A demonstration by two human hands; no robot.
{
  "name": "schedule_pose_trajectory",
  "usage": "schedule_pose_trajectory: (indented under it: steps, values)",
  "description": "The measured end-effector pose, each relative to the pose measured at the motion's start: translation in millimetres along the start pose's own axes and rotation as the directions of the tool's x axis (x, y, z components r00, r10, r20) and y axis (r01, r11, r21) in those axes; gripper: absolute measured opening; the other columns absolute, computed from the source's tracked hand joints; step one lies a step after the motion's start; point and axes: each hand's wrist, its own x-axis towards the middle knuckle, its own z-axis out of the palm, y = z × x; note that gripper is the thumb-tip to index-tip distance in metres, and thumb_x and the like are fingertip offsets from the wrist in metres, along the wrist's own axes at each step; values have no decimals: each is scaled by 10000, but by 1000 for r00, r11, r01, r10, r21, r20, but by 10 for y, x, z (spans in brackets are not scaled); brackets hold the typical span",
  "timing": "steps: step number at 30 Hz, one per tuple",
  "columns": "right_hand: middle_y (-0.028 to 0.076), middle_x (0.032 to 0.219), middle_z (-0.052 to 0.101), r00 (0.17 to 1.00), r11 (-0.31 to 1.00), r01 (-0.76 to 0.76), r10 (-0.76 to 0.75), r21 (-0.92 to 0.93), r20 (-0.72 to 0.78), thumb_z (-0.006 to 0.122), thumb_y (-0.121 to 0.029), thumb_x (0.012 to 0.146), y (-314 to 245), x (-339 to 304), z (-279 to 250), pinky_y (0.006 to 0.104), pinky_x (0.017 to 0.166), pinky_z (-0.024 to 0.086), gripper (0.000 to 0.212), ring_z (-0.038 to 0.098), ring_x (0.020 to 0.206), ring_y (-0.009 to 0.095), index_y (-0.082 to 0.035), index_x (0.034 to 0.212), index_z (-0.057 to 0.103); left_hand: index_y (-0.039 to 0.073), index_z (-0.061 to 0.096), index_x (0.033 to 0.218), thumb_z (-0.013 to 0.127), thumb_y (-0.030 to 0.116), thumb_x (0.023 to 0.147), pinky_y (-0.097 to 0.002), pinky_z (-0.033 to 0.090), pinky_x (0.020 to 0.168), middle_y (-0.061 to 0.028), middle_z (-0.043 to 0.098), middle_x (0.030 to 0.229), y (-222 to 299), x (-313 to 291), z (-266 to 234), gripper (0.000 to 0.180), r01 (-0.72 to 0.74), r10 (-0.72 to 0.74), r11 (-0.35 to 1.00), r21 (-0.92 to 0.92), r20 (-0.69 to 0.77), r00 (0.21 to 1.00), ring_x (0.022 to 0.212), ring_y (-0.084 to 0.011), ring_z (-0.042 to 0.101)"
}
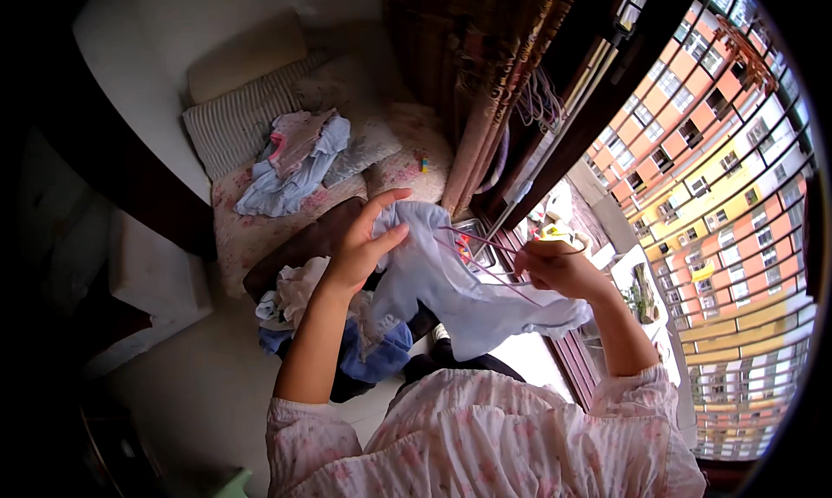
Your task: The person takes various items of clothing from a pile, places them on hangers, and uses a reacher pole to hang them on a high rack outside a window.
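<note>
In front of my body hangs a thin, pale blue garment [481,312], held up in the air. My left hand [360,247] grips its upper left edge between thumb and fingers. A thin pinkish clothes hanger [485,242] runs partly inside the cloth, and my right hand [559,268] is closed around its other end. The fingers of the right hand are partly hidden by its back. Below my left forearm lies a heap of clothes, with a cream garment [303,286] and a blue one [381,351].
Pale blue and pink clothes [299,160] lie on a floral bed [230,247] with a striped pillow [230,121]. Several hangers [542,104] hang beside the brown curtain [498,91]. At the right, window bars [685,134] face apartment buildings. White furniture [156,268] stands at left.
</note>
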Motion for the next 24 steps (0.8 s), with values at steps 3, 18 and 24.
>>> schedule_pose_trajectory:
  steps: [3, 18, 24]
  values:
    - [-29, 521, 390, 995, 982, 73, -84, -176, -59, 447, -167, 904, 53, -1, -59, 210, 424, 282, 219, 352, 468, 40, -28, 797, 578, 66, 414, 1242, 541, 22, 796, -209, 360, 853, -17, 475, 1123, -82, 72, 46, 466, 27, -28, 997, -74, -2, 1000, 944, -69, 474]
    - [-21, 517, 414, 991, 986, 110, -119, -127, -60, 489, -261, 892, 526, -455, -1244, 232, 443, 302, 270, 371, 477, 54, -32, 805, 603, 52, 439, 1203, 479, -5, 826, -201, 402, 750, -36, 588, 873, -285, 738, 815, 384, -82, 86, 926, 367, 7, 996, 800, -80, 527]
    - [83, 719, 595, 907, 870, 376, -416, -318, -66, 548, -205, 849, 703, -696, -1953, 268, 563, 426, 208, 514, 604, 128, -23, 936, 600, 44, 507, 1131, 591, 36, 763, -250, 421, 787, -77, 586, 963, -253, 1111, 2689, 377, -519, 268, 553, 652, 451, 851, 895, -140, 550]
